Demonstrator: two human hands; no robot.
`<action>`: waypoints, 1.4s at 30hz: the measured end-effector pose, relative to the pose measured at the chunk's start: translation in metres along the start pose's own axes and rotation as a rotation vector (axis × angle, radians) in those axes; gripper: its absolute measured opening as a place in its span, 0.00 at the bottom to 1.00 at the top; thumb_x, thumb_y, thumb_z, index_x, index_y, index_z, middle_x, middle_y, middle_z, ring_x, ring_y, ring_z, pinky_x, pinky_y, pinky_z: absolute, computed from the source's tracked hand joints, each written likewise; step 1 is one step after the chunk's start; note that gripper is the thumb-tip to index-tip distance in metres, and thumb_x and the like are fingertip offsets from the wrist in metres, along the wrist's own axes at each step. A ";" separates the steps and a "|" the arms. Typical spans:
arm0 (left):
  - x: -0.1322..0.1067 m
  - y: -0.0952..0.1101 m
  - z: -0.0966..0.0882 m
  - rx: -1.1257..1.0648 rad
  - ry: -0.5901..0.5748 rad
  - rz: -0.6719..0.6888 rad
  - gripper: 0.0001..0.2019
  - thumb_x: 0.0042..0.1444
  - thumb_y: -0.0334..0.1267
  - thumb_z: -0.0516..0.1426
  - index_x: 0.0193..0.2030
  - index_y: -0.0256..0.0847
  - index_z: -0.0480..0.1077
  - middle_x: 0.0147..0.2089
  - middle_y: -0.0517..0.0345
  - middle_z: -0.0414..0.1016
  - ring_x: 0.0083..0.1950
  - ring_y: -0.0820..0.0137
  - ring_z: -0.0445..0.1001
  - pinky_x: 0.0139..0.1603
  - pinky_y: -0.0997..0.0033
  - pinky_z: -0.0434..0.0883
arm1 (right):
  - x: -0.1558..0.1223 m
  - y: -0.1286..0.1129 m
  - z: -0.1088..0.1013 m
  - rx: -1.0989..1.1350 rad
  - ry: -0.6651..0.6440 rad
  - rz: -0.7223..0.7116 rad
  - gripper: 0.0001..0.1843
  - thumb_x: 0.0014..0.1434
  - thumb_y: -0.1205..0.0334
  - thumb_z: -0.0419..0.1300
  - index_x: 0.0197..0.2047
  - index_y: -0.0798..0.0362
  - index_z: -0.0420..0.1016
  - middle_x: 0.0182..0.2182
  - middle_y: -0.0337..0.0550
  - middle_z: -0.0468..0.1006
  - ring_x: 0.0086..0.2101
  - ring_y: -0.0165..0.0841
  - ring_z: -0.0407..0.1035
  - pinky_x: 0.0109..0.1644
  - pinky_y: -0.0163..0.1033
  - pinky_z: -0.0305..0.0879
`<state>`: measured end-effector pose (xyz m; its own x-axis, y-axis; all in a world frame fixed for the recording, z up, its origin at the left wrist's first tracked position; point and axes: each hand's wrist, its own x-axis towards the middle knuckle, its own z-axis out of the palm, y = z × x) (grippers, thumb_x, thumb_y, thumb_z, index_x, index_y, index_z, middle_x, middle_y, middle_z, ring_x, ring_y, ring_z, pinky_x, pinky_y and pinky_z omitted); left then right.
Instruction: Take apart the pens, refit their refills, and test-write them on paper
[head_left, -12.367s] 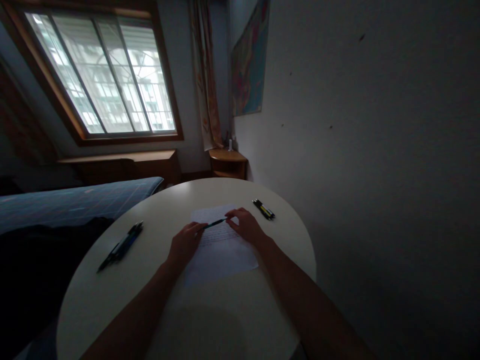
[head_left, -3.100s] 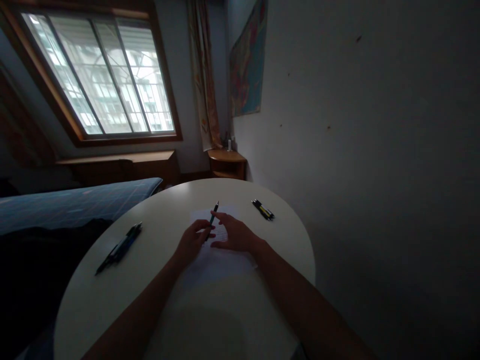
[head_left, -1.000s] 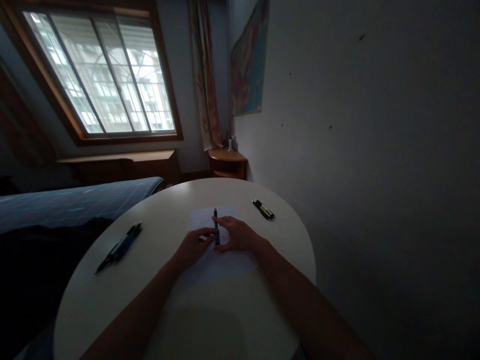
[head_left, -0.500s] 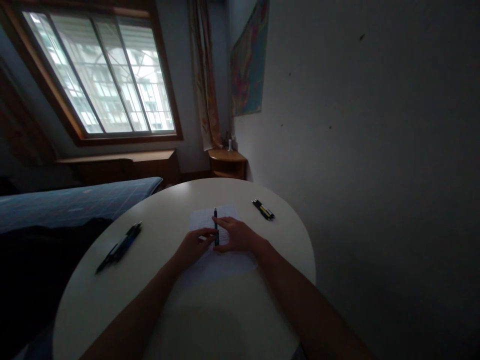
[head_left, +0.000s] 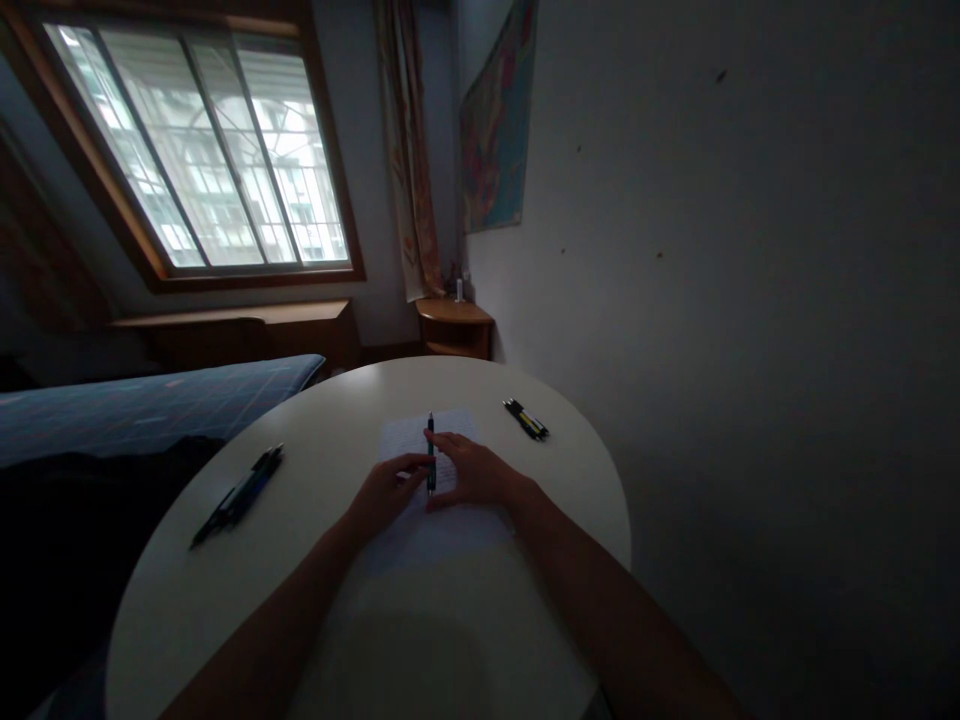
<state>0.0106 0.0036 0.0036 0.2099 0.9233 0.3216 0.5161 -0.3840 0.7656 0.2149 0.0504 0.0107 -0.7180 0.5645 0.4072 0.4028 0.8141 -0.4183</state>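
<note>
A dark pen (head_left: pixel 431 450) with a silvery tip at each end stands lengthwise in the middle of the view, above a written sheet of paper (head_left: pixel 401 432). My left hand (head_left: pixel 384 492) pinches it from the left, around its lower half. From the right, my right hand (head_left: pixel 476 470) reaches to the same pen: a forefinger lies at the upper part and the thumb is beside the lower tip. Part of the paper is hidden beneath both hands.
On the round white table (head_left: pixel 337 400), several dark pens (head_left: pixel 238 497) lie in a bunch at the left. A smaller group of black pens (head_left: pixel 526 419) with a yellow mark lies at the right. A bed (head_left: pixel 150 405) adjoins the far left, a wall (head_left: pixel 720 350) the right.
The pen has shifted slightly between my fingers, and its silvery lower tip now shows above my right thumb. My hands have hardly moved.
</note>
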 end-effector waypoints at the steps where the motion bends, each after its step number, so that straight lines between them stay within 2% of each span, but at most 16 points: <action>1: 0.000 -0.001 0.000 0.001 0.005 0.006 0.15 0.58 0.41 0.54 0.48 0.40 0.76 0.43 0.51 0.81 0.42 0.64 0.79 0.43 0.65 0.76 | 0.000 0.000 0.000 0.005 0.000 0.001 0.59 0.43 0.38 0.70 0.71 0.50 0.49 0.64 0.56 0.61 0.62 0.46 0.58 0.63 0.52 0.58; 12: 0.000 0.005 -0.001 0.019 0.000 0.012 0.14 0.58 0.40 0.54 0.47 0.41 0.77 0.46 0.51 0.81 0.43 0.63 0.79 0.42 0.66 0.76 | -0.001 0.002 -0.001 0.043 -0.006 -0.003 0.54 0.46 0.40 0.69 0.70 0.50 0.51 0.63 0.54 0.62 0.61 0.45 0.58 0.63 0.52 0.58; 17: 0.001 0.000 -0.001 0.020 -0.010 0.017 0.15 0.58 0.40 0.54 0.48 0.42 0.76 0.47 0.51 0.81 0.44 0.63 0.79 0.44 0.65 0.76 | -0.002 0.004 0.001 0.042 0.006 0.009 0.57 0.44 0.39 0.70 0.70 0.50 0.50 0.64 0.56 0.61 0.62 0.46 0.58 0.63 0.53 0.57; 23: 0.001 -0.004 0.000 0.047 -0.025 0.036 0.15 0.59 0.41 0.54 0.48 0.42 0.77 0.47 0.52 0.81 0.44 0.63 0.79 0.44 0.66 0.76 | -0.002 0.001 -0.002 0.008 -0.009 -0.005 0.49 0.51 0.43 0.67 0.69 0.51 0.54 0.62 0.55 0.66 0.59 0.45 0.62 0.62 0.51 0.60; 29: 0.002 -0.013 -0.012 0.180 0.040 0.008 0.17 0.61 0.43 0.52 0.52 0.43 0.75 0.50 0.51 0.79 0.47 0.62 0.79 0.50 0.61 0.74 | -0.001 0.003 -0.002 -0.011 0.012 0.028 0.57 0.44 0.36 0.68 0.70 0.52 0.52 0.62 0.56 0.64 0.58 0.46 0.63 0.60 0.51 0.61; 31: 0.001 -0.021 -0.016 0.330 0.068 0.001 0.18 0.61 0.43 0.52 0.55 0.46 0.73 0.54 0.52 0.77 0.54 0.61 0.75 0.58 0.57 0.70 | 0.000 0.003 -0.004 -0.031 0.064 0.036 0.49 0.47 0.40 0.68 0.66 0.51 0.58 0.59 0.54 0.69 0.54 0.43 0.67 0.58 0.48 0.64; 33: 0.001 -0.031 -0.018 0.424 0.059 0.036 0.19 0.62 0.43 0.52 0.58 0.45 0.71 0.60 0.51 0.72 0.61 0.60 0.69 0.64 0.55 0.63 | 0.002 0.002 -0.006 -0.050 0.148 0.081 0.31 0.55 0.46 0.66 0.57 0.51 0.69 0.50 0.49 0.76 0.48 0.39 0.71 0.54 0.44 0.66; 35: 0.000 -0.040 -0.017 0.492 -0.001 0.079 0.20 0.62 0.44 0.51 0.60 0.44 0.69 0.65 0.50 0.66 0.67 0.60 0.62 0.68 0.53 0.56 | 0.004 0.000 -0.008 -0.044 0.246 0.167 0.15 0.61 0.50 0.60 0.45 0.51 0.76 0.40 0.45 0.79 0.41 0.36 0.73 0.49 0.42 0.67; 37: -0.001 -0.045 -0.014 0.537 -0.070 0.066 0.21 0.63 0.44 0.50 0.60 0.46 0.69 0.67 0.49 0.62 0.68 0.59 0.59 0.68 0.49 0.54 | 0.006 -0.001 -0.008 0.046 0.325 0.249 0.14 0.65 0.51 0.54 0.40 0.51 0.76 0.35 0.43 0.79 0.38 0.34 0.73 0.46 0.40 0.67; 38: -0.002 -0.046 -0.013 0.554 -0.085 0.052 0.21 0.64 0.45 0.49 0.61 0.46 0.68 0.68 0.48 0.61 0.69 0.58 0.59 0.68 0.48 0.53 | 0.007 -0.001 -0.007 0.130 0.345 0.285 0.16 0.66 0.52 0.52 0.41 0.52 0.76 0.34 0.43 0.79 0.37 0.34 0.74 0.45 0.39 0.67; 42: -0.003 -0.040 -0.009 0.657 -0.120 0.017 0.23 0.65 0.48 0.47 0.63 0.46 0.66 0.69 0.47 0.60 0.69 0.58 0.58 0.68 0.52 0.54 | 0.010 0.002 -0.001 0.550 0.255 0.449 0.18 0.67 0.54 0.47 0.47 0.55 0.74 0.37 0.46 0.80 0.33 0.31 0.74 0.32 0.33 0.67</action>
<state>-0.0180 0.0162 -0.0225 0.2936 0.9260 0.2372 0.9027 -0.3502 0.2499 0.2092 0.0583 0.0147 -0.3712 0.8945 0.2491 0.2368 0.3506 -0.9061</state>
